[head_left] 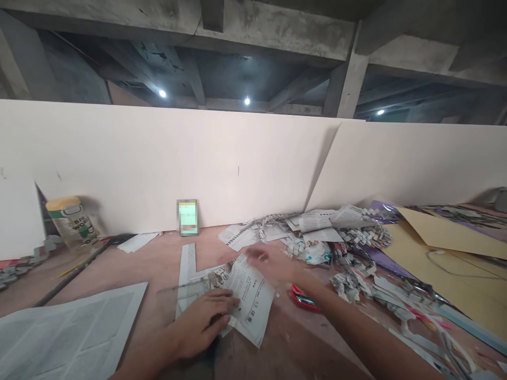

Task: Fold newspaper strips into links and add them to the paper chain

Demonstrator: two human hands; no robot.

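Observation:
A small printed newspaper sheet [253, 298] lies at a slant on the table in front of me, with a picture near its upper left. My left hand [208, 319] holds its left side down, fingers bent over the paper and thumb close beside them. Under and beside that hand is a clear plastic ruler or set square [170, 298], partly covered. At the sheet's top edge, my right hand [273, 266] is smeared by motion, so its grip does not show. A red utility knife [304, 298] lies by my right forearm.
A large newspaper sheet [79, 327] lies at left. A phone [188, 217] leans on the white partition [237, 158], near a bottle [77, 221]. Heaped paper strips [352, 285], woven paper pieces [368, 235] and yellow card [455, 274] cover the right side.

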